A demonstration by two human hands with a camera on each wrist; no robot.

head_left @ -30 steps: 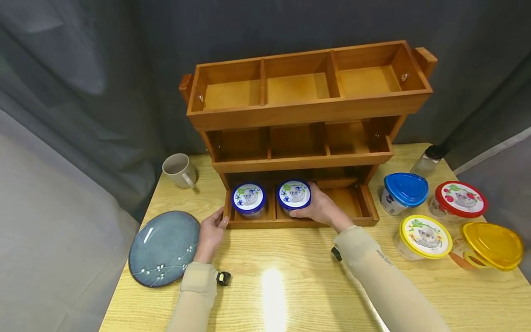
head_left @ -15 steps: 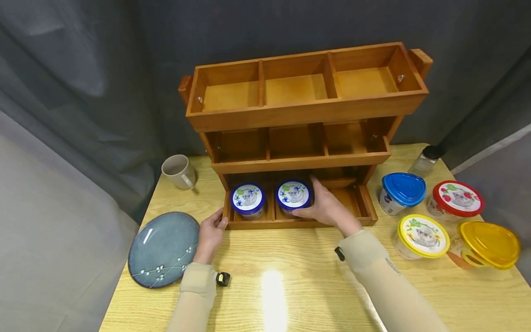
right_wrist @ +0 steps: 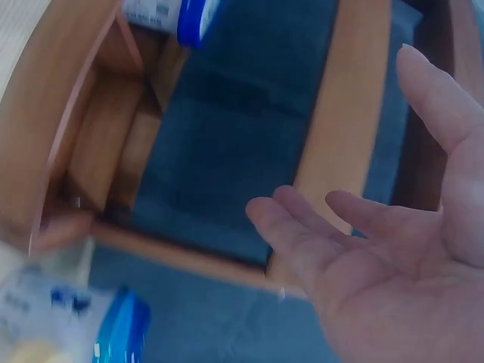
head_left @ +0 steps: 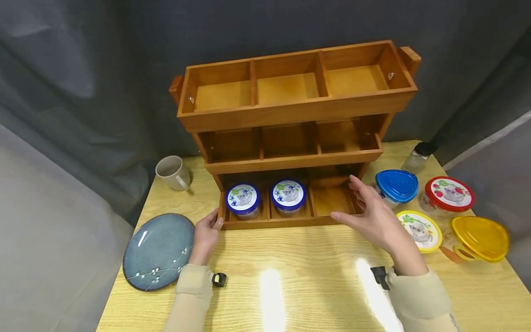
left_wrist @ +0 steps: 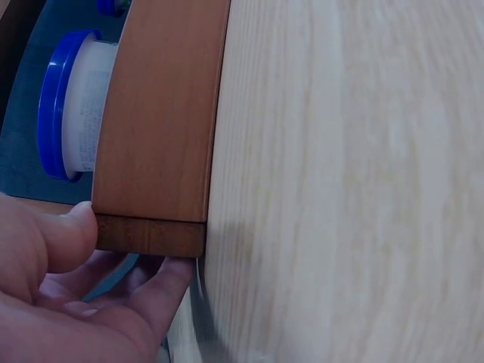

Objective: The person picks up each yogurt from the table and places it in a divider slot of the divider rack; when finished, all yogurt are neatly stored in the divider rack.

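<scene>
A brown three-tier wooden shelf (head_left: 298,109) stands at the back of the table. Two round tubs with blue-rimmed lids sit in its bottom tier: one tub (head_left: 243,199) in the left compartment, the other tub (head_left: 288,196) in the middle one. At the bottom tier's front left corner, my left hand (head_left: 206,240) grips the wood, thumb on one side and fingers on the other, as the left wrist view shows. My right hand (head_left: 379,223) holds nothing; its thumb and fingers are spread in front of the bottom right compartment, overlapping the yellow-lidded tub (head_left: 420,230) in the head view.
To the right stand a blue-lidded tub (head_left: 397,185), a red-lidded tub (head_left: 450,193), a tub with an orange-yellow lid (head_left: 481,237) and a black-capped jar (head_left: 416,158). A grey mug (head_left: 172,171) and a blue plate (head_left: 157,249) are on the left.
My right hand has let go of the middle tub and moved right, towards the tubs on that side. The left hand keeps its grip on the shelf corner.
</scene>
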